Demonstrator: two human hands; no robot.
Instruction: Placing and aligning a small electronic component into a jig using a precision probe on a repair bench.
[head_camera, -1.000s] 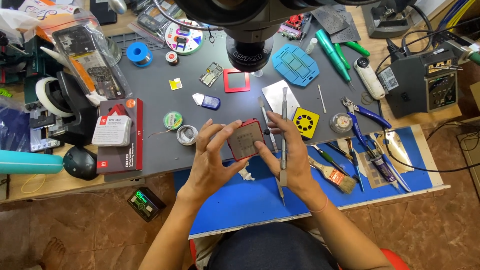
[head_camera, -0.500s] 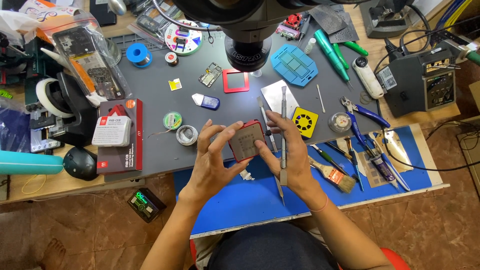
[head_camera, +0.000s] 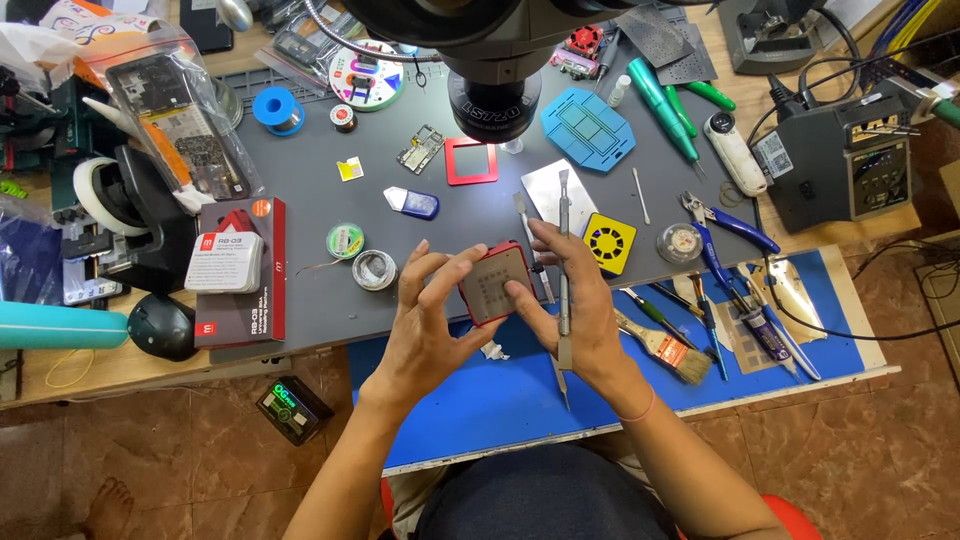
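A small square metal stencil plate in a red frame (head_camera: 496, 282) is held above the grey work mat (head_camera: 330, 290), between both hands. My left hand (head_camera: 425, 325) grips its left edge with thumb and fingers. My right hand (head_camera: 575, 300) presses on the plate's right side with the thumb and also holds a long thin metal tool (head_camera: 563, 290) that runs lengthwise through the fingers. A microscope head (head_camera: 495, 95) hangs just beyond the hands.
On the mat lie an empty red frame (head_camera: 471, 162), a blue jig plate (head_camera: 588, 128), a yellow square pad (head_camera: 609, 243), solder reels (head_camera: 345, 241) and a red box (head_camera: 240, 270). Pliers, tweezers and a brush (head_camera: 668, 347) lie right; a soldering station (head_camera: 850, 165) stands far right.
Both hands have stayed in place with the plate; the fingers shifted only slightly around it.
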